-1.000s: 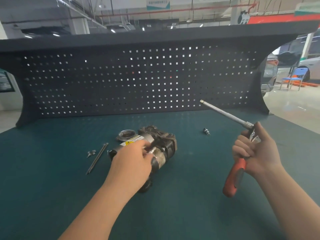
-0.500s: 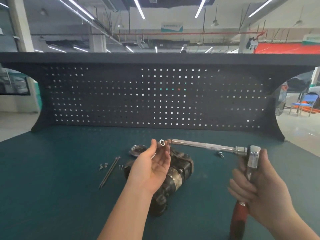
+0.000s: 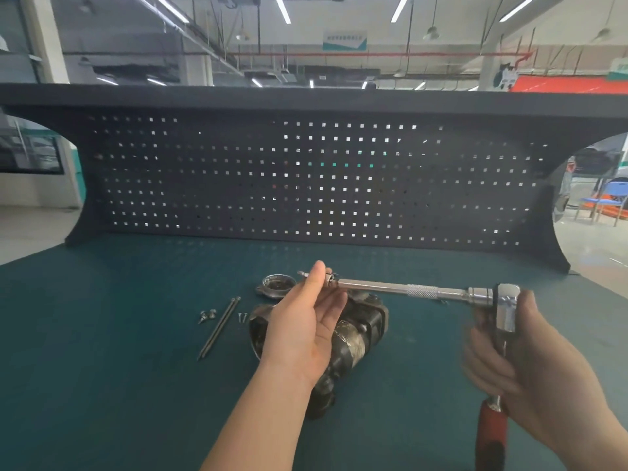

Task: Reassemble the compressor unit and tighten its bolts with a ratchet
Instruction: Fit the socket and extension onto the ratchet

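On a teal surface (image 3: 102, 385) backed by a black pegboard (image 3: 204, 185), a person is working over a dismantled compressor (image 3: 360, 334). At far left, open surface is lying bare out to its left edge. Next, two small bolts (image 3: 207, 315) are lying side by side, just left of two long thin rods (image 3: 219, 328) that are running diagonally toward the pegboard; a smaller screw (image 3: 243, 317) is sitting between the rods and the compressor. Behind these, a round metal cap (image 3: 275, 283) is resting just beyond the compressor's far end.

The left hand (image 3: 306, 321) is hovering above the compressor and hiding much of its left half, its grip pinching a small fitting at the tip of the ratchet's extension bar (image 3: 390, 287) between thumb and fingers, palm turned up. The compressor itself is lying on its side at centre surface, directly under that hand and the bar, with a dark part reaching toward the viewer.

The bar is running level, left to right, above the surface to the chrome head of the ratchet (image 3: 506, 307). The right hand (image 3: 530, 362), blurred, is wrapping its grip around the ratchet just below the head, the red handle (image 3: 491, 433) dropping down toward the frame's lower edge. A small object on the surface under the bar is too hidden to identify. To the right, bare surface is stretching to the pegboard's right foot, and beyond it a blue chair (image 3: 608, 202) is standing on the workshop floor.
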